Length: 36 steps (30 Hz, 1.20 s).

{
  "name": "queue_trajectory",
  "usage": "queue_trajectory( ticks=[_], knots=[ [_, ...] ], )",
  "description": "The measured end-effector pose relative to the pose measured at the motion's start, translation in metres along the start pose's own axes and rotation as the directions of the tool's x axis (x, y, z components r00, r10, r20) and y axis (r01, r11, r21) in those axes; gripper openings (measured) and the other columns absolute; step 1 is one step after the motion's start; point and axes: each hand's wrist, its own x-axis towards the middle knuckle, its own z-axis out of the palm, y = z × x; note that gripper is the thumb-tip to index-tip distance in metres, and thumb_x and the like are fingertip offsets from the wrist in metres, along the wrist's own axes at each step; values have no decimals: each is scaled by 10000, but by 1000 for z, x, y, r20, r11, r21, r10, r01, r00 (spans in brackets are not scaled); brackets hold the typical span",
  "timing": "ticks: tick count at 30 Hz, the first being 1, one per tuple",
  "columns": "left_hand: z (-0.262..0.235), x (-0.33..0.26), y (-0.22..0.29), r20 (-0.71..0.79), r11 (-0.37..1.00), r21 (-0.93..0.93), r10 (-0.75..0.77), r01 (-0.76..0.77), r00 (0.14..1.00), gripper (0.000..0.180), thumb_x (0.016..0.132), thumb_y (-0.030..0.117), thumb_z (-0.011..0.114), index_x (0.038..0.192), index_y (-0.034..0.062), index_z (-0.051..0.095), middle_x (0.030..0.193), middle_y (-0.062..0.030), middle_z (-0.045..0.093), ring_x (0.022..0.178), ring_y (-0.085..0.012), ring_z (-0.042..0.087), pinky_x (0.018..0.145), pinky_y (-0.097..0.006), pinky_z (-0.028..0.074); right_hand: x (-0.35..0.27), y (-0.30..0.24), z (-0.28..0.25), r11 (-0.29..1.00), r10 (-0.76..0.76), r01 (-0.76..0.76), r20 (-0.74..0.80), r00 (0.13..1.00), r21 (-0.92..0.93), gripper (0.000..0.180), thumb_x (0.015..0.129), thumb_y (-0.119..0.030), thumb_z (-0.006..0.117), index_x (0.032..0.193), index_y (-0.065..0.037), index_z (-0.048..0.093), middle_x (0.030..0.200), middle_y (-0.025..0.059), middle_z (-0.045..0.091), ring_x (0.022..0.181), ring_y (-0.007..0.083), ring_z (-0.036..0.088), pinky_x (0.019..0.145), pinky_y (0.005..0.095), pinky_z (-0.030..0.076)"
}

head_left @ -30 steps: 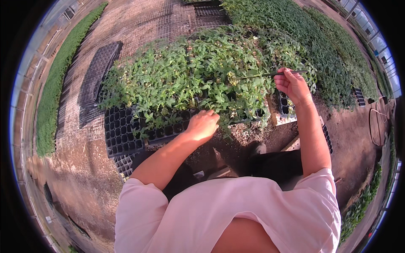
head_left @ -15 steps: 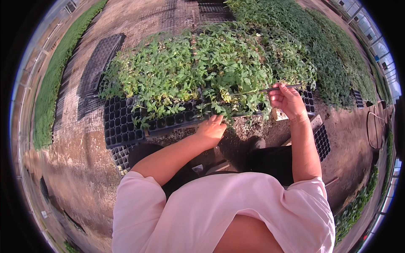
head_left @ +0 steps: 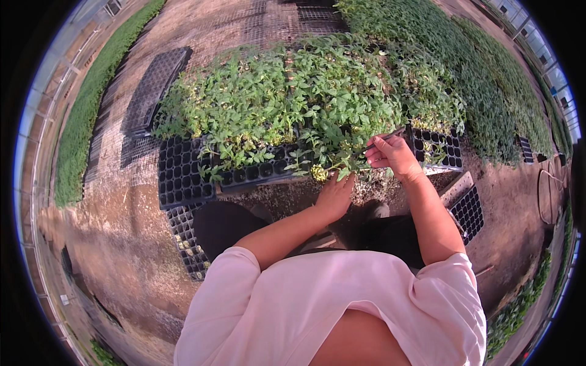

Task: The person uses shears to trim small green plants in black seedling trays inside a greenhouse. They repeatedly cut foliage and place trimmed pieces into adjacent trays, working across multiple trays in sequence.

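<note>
A leafy green seedling leans over the front edge of the black cell trays. My left hand is closed at its lower part, with leaves partly hiding the fingertips. Beside those fingers shows a yellow-green clump. Just right of and above it, my right hand is closed around a thin dark rod-like tool, whose exact kind is too small to tell. Its lower end sits among the leaves near the seedling. Behind both hands spreads a dense block of seedlings growing in the trays.
Front cells of a black tray stand bare at the left, with another tray below. Stacked trays lie on the mesh bench at the back left. A tray leans low on the right. More seedlings extend right.
Both hands have drawn closer together: the left moved right, the right moved left and down. The tool is now steeper, and the seedling hangs nearer the trays' front edge.
</note>
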Motion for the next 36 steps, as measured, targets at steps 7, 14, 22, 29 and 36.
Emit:
queue_trajectory(
  ticks=[7,14,22,29,36],
  knots=[
    [-6,-17,-6,-92,999,-32,-1,-2,996,510,782,146,591,1227,16,380,1343,-210,323,1115,-375,462,926,-417,403,22,23,15,958,-229,208,-89,969,-195,213,904,-177,506,923,13,601,719,81,636,590,119,617,543,231,516],
    [-17,-28,-27,-60,952,-96,-298,291,953,467,779,66,518,1223,22,378,1273,-202,407,904,-379,578,756,-450,476,23,27,39,821,-316,240,-62,947,-519,224,856,-192,551,897,18,616,634,68,637,561,123,627,559,252,492],
    [-3,-7,-56,-26,961,63,-269,270,963,585,749,-3,442,1314,-2,293,1308,-207,370,927,-367,577,748,-420,493,0,-16,40,722,-362,236,-65,930,-650,214,869,-175,556,880,29,617,646,57,635,562,88,612,536,222,488],
    [-23,-17,-48,29,966,78,-251,248,968,535,818,104,465,1315,0,295,1352,-201,328,1010,-381,540,810,-414,470,-40,-67,-66,856,-516,441,-450,729,-269,210,886,-181,552,941,11,619,730,57,634,616,103,605,561,215,499],
    [-123,4,-3,-24,983,36,181,-180,983,254,818,194,560,1024,46,568,1008,-135,614,894,-301,602,763,-371,495,-69,-42,-182,882,-443,402,-727,525,-247,231,903,-203,507,933,1,613,773,82,648,633,130,630,537,219,493]
  ],
)
